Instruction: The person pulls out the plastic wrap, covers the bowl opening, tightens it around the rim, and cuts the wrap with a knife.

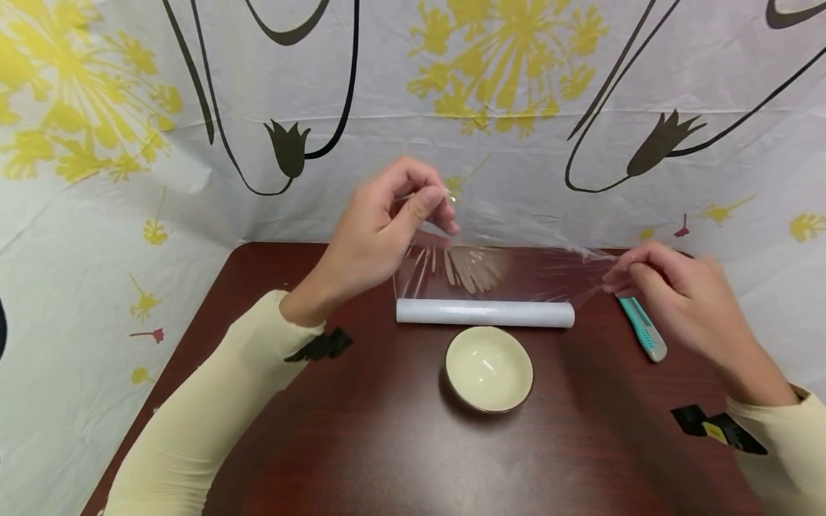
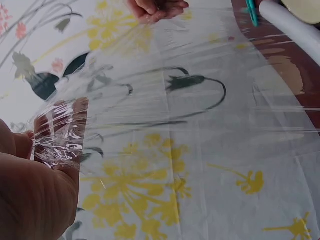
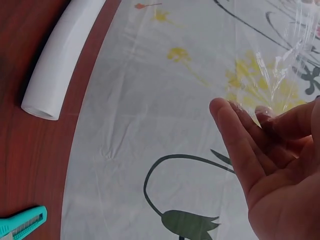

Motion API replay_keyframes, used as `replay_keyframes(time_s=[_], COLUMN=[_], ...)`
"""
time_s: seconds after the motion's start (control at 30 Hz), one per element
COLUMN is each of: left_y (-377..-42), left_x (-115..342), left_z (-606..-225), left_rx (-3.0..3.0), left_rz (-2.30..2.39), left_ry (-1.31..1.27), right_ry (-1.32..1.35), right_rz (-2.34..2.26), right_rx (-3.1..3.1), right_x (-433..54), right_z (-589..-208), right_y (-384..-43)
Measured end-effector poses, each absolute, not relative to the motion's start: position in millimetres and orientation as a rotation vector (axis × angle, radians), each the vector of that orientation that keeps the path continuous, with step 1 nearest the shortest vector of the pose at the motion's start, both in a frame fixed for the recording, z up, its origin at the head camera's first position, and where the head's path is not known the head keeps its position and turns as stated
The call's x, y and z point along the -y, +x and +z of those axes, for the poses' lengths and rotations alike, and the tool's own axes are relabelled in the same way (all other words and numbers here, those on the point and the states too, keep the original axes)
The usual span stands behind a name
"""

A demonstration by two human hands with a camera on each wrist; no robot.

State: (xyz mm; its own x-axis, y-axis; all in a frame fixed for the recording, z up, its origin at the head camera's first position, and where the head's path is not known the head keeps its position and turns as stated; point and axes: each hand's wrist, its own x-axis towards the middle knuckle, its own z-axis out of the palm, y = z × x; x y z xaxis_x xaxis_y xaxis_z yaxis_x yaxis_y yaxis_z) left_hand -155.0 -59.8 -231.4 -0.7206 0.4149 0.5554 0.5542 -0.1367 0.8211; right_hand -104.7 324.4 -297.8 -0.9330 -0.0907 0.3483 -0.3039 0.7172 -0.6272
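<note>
A clear sheet of plastic wrap (image 1: 464, 269) stretches up from its white roll (image 1: 485, 313), which lies crosswise on the table. My left hand (image 1: 393, 218) pinches one corner of the sheet above the roll's left end. In the left wrist view the crumpled film bunches between thumb and fingers of the left hand (image 2: 45, 165). My right hand (image 1: 684, 301) pinches the other corner, beyond the roll's right end; the right wrist view shows film gathered at the fingertips of the right hand (image 3: 280, 150). Just in front of the roll stands a cream bowl (image 1: 489, 369) with nothing in it.
A teal box cutter (image 1: 643, 330) lies on the dark red-brown table (image 1: 387, 444), right of the roll and below my right hand. A white cloth (image 1: 381, 93) with yellow and dark flower prints hangs behind the table and along its sides.
</note>
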Motion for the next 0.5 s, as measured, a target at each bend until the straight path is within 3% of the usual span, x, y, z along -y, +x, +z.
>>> replay_keyframes(time_s=[0.5], left_y=[-90.2], left_x=[71.1], left_z=[-255.1], left_rx=[1.963], left_rz=[-1.875], left_ry=[-1.359], right_ry=[0.534], right_rz=[0.84], right_rx=[2.633], right_x=[-336.9], right_z=[-312.2], right_y=[-49.7])
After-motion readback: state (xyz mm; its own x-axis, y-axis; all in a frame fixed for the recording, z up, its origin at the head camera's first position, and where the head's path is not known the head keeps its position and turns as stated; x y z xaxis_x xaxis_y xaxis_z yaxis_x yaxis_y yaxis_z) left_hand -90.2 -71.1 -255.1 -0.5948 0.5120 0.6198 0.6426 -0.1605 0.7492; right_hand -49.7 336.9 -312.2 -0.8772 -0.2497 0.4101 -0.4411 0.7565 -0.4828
